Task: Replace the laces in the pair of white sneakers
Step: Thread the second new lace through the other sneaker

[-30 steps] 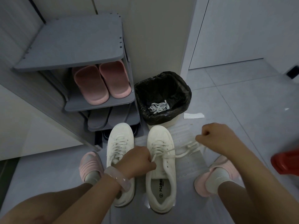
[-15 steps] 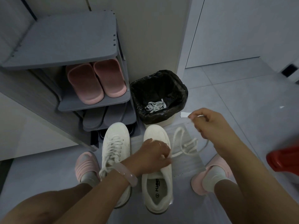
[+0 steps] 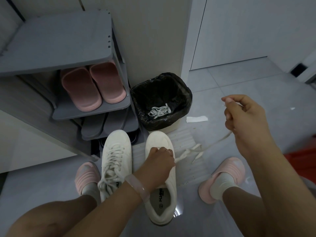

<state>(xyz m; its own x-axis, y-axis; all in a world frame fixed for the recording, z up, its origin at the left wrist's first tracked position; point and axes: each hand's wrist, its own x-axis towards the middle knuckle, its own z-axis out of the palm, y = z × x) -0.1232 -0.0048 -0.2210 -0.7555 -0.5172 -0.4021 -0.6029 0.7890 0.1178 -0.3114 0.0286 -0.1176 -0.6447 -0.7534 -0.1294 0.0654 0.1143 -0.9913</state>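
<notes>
- The right hand (image 3: 246, 120) has lifted higher and farther out to the right than half a second ago; its fingers are curled round the lace (image 3: 212, 144), the tip pinched near the fingertips and the strand trailing out below the palm.
- From that hand the lace now runs down and leftward in a straighter line; the loose loops that lay just right of the shoe have mostly drawn out, leaving a small tangle between the two hands.
- The left hand (image 3: 160, 161) stays curled on the eyelet area of the right sneaker (image 3: 162, 199), pinching where the lace enters; exactly which eyelet is hidden under the fingers.
- Judged from this, slack is being pulled through one eyelet, so this shoe is mid-lacing.
- Left of the left hand, touching its wrist, the left sneaker (image 3: 116, 161) stands fully laced.
- Beyond both hands, the bin (image 3: 181, 93) holds discarded white laces (image 3: 159, 111).
</notes>
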